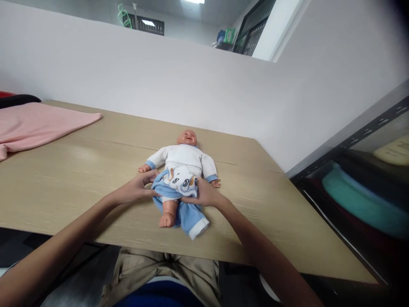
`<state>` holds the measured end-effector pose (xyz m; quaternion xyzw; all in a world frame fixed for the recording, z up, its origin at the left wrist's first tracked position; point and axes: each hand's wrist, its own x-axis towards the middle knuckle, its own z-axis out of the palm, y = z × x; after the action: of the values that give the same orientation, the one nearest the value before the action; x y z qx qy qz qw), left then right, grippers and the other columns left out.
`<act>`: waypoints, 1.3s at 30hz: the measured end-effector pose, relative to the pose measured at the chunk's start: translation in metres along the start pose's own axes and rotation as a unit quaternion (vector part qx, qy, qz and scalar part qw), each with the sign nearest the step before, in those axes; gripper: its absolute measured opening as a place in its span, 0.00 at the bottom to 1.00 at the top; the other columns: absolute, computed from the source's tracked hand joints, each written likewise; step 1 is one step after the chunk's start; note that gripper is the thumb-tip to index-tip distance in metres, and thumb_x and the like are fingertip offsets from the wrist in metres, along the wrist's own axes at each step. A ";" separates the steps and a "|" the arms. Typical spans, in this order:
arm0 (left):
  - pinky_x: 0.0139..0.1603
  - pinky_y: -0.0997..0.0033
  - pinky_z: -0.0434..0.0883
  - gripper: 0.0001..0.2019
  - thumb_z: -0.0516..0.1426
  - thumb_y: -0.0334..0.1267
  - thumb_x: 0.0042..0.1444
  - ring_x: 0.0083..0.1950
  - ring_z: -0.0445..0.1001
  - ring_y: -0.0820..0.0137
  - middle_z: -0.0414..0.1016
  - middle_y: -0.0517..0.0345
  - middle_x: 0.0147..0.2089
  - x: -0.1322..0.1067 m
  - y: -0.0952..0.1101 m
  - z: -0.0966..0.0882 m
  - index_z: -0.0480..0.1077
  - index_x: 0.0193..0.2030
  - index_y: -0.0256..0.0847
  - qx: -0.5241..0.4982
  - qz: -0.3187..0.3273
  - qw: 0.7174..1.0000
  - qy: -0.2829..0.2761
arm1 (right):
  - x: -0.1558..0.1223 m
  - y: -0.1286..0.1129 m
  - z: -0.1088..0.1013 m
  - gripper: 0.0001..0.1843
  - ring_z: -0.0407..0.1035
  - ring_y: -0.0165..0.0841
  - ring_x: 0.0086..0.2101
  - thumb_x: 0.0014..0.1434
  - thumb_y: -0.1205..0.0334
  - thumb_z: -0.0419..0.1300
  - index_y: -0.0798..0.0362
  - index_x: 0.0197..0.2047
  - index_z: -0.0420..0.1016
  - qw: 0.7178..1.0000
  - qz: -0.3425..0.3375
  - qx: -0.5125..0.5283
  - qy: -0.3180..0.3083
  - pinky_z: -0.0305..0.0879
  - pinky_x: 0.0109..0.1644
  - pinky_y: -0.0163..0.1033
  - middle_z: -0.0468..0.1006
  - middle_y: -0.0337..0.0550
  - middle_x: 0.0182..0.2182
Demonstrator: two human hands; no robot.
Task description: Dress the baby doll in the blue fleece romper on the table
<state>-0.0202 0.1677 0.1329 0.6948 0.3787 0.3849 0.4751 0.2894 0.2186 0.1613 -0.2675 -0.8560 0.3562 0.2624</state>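
Bench (pixel 271 221): carries doll (pixel 183 155), face up, head away from person. Pants (pixel 191 213): bunched over doll's lower body, between hands; one leg lies toward near edge. Step in hand, as judged: working pants along doll's legs; on or off, cannot tell. Next move appears to need both sides guided evenly. Right hand (pixel 206 194): grip closed on pants' side, fingertips under cloth. Left hand (pixel 137 188): grip half curled, opposite edge caught at tips. Foot (pixel 166 219): bare, below pants; other hidden.
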 end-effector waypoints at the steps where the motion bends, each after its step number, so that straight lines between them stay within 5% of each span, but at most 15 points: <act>1: 0.55 0.62 0.77 0.21 0.75 0.51 0.59 0.52 0.79 0.59 0.80 0.54 0.47 0.004 0.001 -0.005 0.76 0.48 0.42 0.002 -0.010 1.000 -0.013 | 0.001 -0.002 -0.004 0.23 0.84 0.45 0.47 0.61 0.51 0.79 0.53 0.55 0.85 1.000 0.011 0.006 -0.026 0.80 0.56 0.46 0.90 0.46 0.48; 4: 0.54 0.63 0.76 0.23 0.76 0.54 0.57 0.50 0.78 0.59 0.78 0.57 0.45 0.010 0.004 -0.018 0.77 0.47 0.42 0.023 -0.024 0.999 -0.042 | -0.005 -0.006 -0.015 0.36 0.80 0.50 0.58 0.62 0.43 0.79 0.52 0.65 0.79 0.996 0.037 0.000 -0.084 0.75 0.67 0.56 0.86 0.53 0.60; 7: 0.58 0.59 0.76 0.24 0.66 0.63 0.68 0.54 0.78 0.56 0.79 0.51 0.51 0.010 0.007 -0.027 0.78 0.53 0.43 0.061 -0.002 0.998 -0.017 | -0.019 0.000 -0.022 0.36 0.75 0.49 0.62 0.64 0.40 0.78 0.52 0.65 0.76 0.996 0.050 0.051 -0.053 0.70 0.71 0.56 0.81 0.53 0.60; 9: 0.63 0.56 0.75 0.25 0.58 0.63 0.75 0.59 0.77 0.55 0.79 0.48 0.57 0.014 0.014 -0.028 0.78 0.59 0.44 0.091 0.004 0.996 0.017 | -0.027 0.010 -0.022 0.33 0.76 0.42 0.56 0.64 0.37 0.76 0.51 0.58 0.75 0.983 0.063 0.167 -0.028 0.73 0.64 0.48 0.80 0.47 0.52; 12: 0.70 0.56 0.71 0.22 0.60 0.58 0.75 0.67 0.75 0.54 0.78 0.48 0.66 0.030 0.036 -0.020 0.76 0.66 0.48 0.152 0.016 0.988 0.004 | -0.034 0.021 -0.017 0.34 0.73 0.33 0.42 0.58 0.36 0.81 0.49 0.49 0.72 0.942 0.102 0.318 -0.034 0.72 0.49 0.38 0.74 0.37 0.41; 15: 0.68 0.58 0.72 0.23 0.69 0.55 0.68 0.66 0.76 0.52 0.80 0.51 0.65 0.057 0.067 -0.007 0.79 0.66 0.52 0.214 0.032 0.971 -0.104 | -0.036 0.019 -0.016 0.35 0.73 0.33 0.42 0.57 0.37 0.82 0.50 0.53 0.73 0.931 0.132 0.337 -0.052 0.72 0.49 0.37 0.74 0.38 0.42; 19: 0.46 0.67 0.74 0.24 0.79 0.52 0.52 0.45 0.80 0.58 0.84 0.57 0.44 0.095 0.091 0.013 0.84 0.52 0.47 0.220 0.000 0.929 -0.297 | -0.039 0.007 -0.025 0.33 0.75 0.38 0.47 0.61 0.39 0.79 0.51 0.58 0.78 0.956 0.122 0.232 -0.131 0.73 0.54 0.40 0.79 0.41 0.47; 23: 0.29 0.72 0.61 0.19 0.75 0.54 0.59 0.31 0.68 0.69 0.71 0.65 0.31 0.117 0.083 0.023 0.80 0.46 0.43 0.153 -0.045 0.901 -0.403 | -0.045 -0.007 -0.033 0.24 0.73 0.37 0.40 0.64 0.40 0.77 0.52 0.49 0.84 0.975 0.104 0.124 -0.152 0.70 0.49 0.40 0.79 0.37 0.39; 29: 0.46 0.69 0.76 0.13 0.67 0.51 0.70 0.44 0.77 0.63 0.79 0.58 0.43 0.116 0.058 0.021 0.80 0.50 0.44 0.065 -0.038 0.944 -0.320 | -0.042 -0.013 -0.025 0.30 0.69 0.35 0.40 0.72 0.30 0.66 0.50 0.54 0.82 0.966 0.117 0.229 -0.020 0.69 0.47 0.38 0.76 0.38 0.40; 32: 0.43 0.70 0.78 0.16 0.72 0.54 0.63 0.42 0.79 0.62 0.81 0.59 0.41 0.112 0.054 0.018 0.82 0.47 0.45 0.026 -0.051 0.945 -0.321 | -0.041 -0.005 -0.021 0.37 0.64 0.32 0.35 0.69 0.21 0.63 0.51 0.49 0.82 0.949 0.167 0.263 0.042 0.64 0.40 0.36 0.73 0.37 0.36; 35: 0.33 0.72 0.75 0.19 0.79 0.51 0.51 0.34 0.76 0.66 0.79 0.62 0.34 0.111 0.051 0.019 0.80 0.40 0.43 -0.028 -0.077 0.914 -0.396 | -0.042 0.000 -0.025 0.38 0.68 0.32 0.35 0.64 0.21 0.68 0.51 0.49 0.83 0.933 0.193 0.300 -0.043 0.65 0.39 0.36 0.76 0.38 0.37; 39: 0.41 0.71 0.81 0.15 0.76 0.48 0.61 0.41 0.82 0.64 0.86 0.59 0.41 0.111 0.048 0.022 0.83 0.47 0.43 -0.068 -0.081 0.896 -0.431 | -0.044 -0.008 -0.035 0.26 0.76 0.37 0.39 0.56 0.40 0.82 0.49 0.47 0.84 0.918 0.217 0.268 -0.197 0.73 0.45 0.39 0.83 0.39 0.40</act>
<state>0.0539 0.2462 0.1925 0.7255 0.1646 0.0330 0.6675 0.3414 0.2024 0.1775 -0.2903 -0.6840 0.6659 0.0664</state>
